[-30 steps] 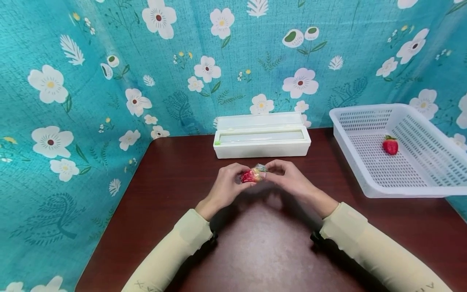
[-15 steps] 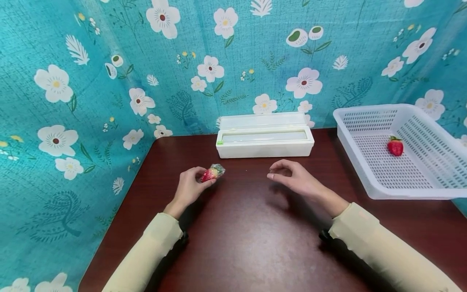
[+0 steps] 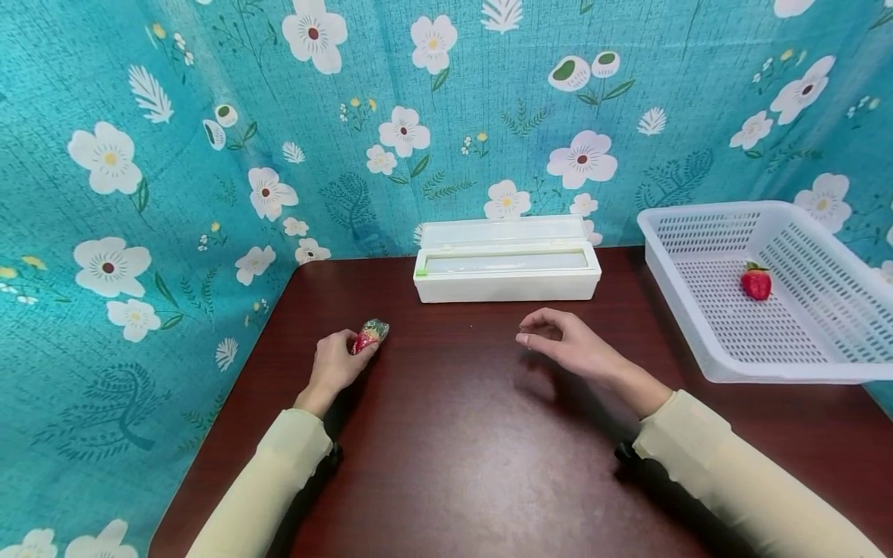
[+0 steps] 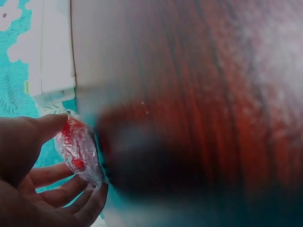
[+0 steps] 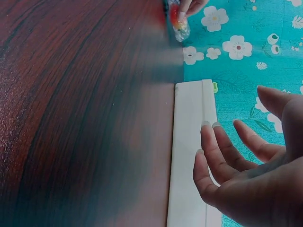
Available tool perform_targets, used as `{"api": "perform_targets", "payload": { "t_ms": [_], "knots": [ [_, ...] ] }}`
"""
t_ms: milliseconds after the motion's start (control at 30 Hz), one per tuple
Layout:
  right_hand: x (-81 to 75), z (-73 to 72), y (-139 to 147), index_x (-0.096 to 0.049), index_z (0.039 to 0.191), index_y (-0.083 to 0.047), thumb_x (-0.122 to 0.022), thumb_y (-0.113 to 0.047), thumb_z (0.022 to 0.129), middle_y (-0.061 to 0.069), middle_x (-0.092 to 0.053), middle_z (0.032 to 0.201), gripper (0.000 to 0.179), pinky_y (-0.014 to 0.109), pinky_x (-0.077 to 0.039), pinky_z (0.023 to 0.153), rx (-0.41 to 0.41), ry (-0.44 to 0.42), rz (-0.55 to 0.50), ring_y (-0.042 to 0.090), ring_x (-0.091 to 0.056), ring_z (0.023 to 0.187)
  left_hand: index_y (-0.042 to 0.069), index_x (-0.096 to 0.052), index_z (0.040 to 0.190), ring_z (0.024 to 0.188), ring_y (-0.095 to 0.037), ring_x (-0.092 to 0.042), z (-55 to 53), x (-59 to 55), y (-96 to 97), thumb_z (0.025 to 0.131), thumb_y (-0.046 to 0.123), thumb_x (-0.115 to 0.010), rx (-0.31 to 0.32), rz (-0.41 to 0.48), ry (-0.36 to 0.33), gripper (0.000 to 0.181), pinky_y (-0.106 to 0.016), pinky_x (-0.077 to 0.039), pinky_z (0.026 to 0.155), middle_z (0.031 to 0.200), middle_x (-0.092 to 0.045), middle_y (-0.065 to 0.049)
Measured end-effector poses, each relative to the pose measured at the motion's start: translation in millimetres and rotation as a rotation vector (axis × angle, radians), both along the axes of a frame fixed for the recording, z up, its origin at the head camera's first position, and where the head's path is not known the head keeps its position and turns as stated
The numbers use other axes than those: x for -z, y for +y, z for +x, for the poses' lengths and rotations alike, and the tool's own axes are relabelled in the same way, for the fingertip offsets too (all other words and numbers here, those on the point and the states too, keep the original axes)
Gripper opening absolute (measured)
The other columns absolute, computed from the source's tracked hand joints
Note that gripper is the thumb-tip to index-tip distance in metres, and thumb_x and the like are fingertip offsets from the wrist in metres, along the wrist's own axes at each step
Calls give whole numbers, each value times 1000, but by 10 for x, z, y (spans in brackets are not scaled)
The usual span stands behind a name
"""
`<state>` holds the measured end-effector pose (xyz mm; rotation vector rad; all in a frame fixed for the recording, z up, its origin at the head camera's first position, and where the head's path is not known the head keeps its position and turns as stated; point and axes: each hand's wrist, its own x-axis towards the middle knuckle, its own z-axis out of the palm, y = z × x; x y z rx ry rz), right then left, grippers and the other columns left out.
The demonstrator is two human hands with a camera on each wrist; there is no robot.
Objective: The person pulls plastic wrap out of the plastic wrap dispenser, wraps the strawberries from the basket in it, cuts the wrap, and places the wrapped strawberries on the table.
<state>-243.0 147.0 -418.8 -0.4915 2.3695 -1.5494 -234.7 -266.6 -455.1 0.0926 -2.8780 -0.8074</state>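
Note:
On the left side of the table, my left hand (image 3: pixel 335 362) pinches a strawberry wrapped in clear plastic film (image 3: pixel 370 335) between thumb and fingers. Seen from the left wrist, the crinkled film (image 4: pixel 84 150) covers the red fruit, thumb on one side and fingertips on the other. My right hand (image 3: pixel 574 349) hovers over the table in front of the white box, its fingers loosely bent and holding nothing. The right wrist view shows those relaxed fingers (image 5: pixel 215 153) spread apart, with the white box behind them.
A long white cling-film box (image 3: pixel 508 288) with its lid raised stands at the table's back edge. To the right is a white plastic basket (image 3: pixel 705 341) with one unwrapped strawberry (image 3: pixel 756 283) inside. Floral curtain (image 3: pixel 453 101) hangs behind the dark wooden table (image 3: pixel 446 434).
Both hands were together at the wrapped strawberry. My left hand has carried it left, away from the right hand, and lower to the table. The right hand let go and stayed nearly in place.

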Motion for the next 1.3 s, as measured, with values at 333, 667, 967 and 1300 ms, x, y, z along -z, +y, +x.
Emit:
{"api": "perform_targets", "payload": {
  "t_ms": [333,667,967,1300],
  "knots": [
    [30,-12,41,-62,126,-2,-67,-29,101,18,-68,121,38,38,-53,91,-30,17,14,39,-65,111,-4,-70,113,87,-31,-60,24,-45,-17,91,38,-78,41,-36,-47,49,-45,-52,77,101,-70,-20],
    [14,-9,72,-62,127,-3,-61,-30,104,20,-66,123,35,49,-51,94,-39,23,51,29,-65,108,-3,-70,109,76,-27,-59,25,-29,-14,92,36,-77,18,17,-39,44,-34,-49,64,95,-70,-18],
    [11,4,101,-61,127,-4,-60,-30,105,20,-65,124,34,53,-49,96,-24,12,40,33,-64,110,-7,-69,114,76,-30,-60,26,-74,16,92,39,-76,-64,-1,-68,51,-39,-52,65,99,-70,-22],
    [-146,23,97,-66,120,-2,-65,-17,101,9,-70,108,25,42,-53,86,12,358,204,23,-65,97,-3,-60,135,122,-39,-55,20,-458,500,96,36,-73,142,-89,101,56,-53,-46,105,132,-59,-22]
  ]
}}
